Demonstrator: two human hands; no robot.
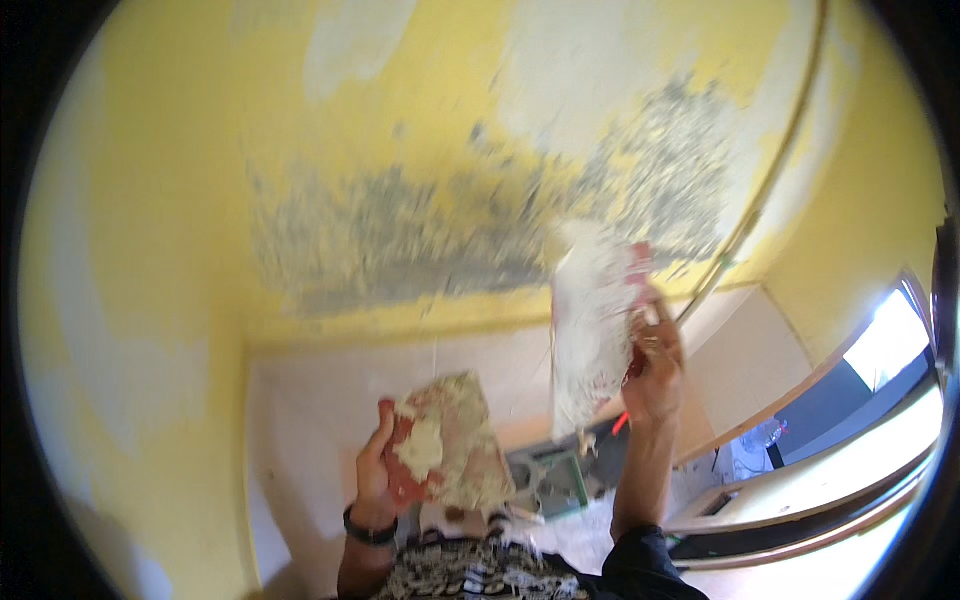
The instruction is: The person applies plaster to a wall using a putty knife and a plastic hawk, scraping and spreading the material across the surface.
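Putty, white and wet-looking, covers most of the face of a long flat red board (pixel 590 340) in the right hand (pixel 656 372). This board stands out in front of the wall; whether its upper end touches the wall cannot be told. Its long axis runs nearly upright through the view, one short end toward the wall's grey patch and the other toward the floor, and its smeared face is turned to the left and toward the wearer. The right hand pinches its right edge, fingers bent around it. The left hand (pixel 376 468) grips the left edge of a second red board, four-sided and crusted with cream putty (pixel 465 440), its fingers closed on the bare red strip. That board lies lower and to the left, well apart from the first, its face tipped upward and its far edge slanting; foreshortening hides which side is longer.

Beyond both is a yellow painted wall (pixel 330 130) with pale patches and a rough grey, scraped-looking band (pixel 460 270). A thin pale pipe-like strip (pixel 775 180) runs down the wall at the right. Below, on the floor, sits a green-edged rectangular container-like object (pixel 572 482); its contents are too blurred to tell. A bright window-like opening (pixel 885 340) shows at far right.
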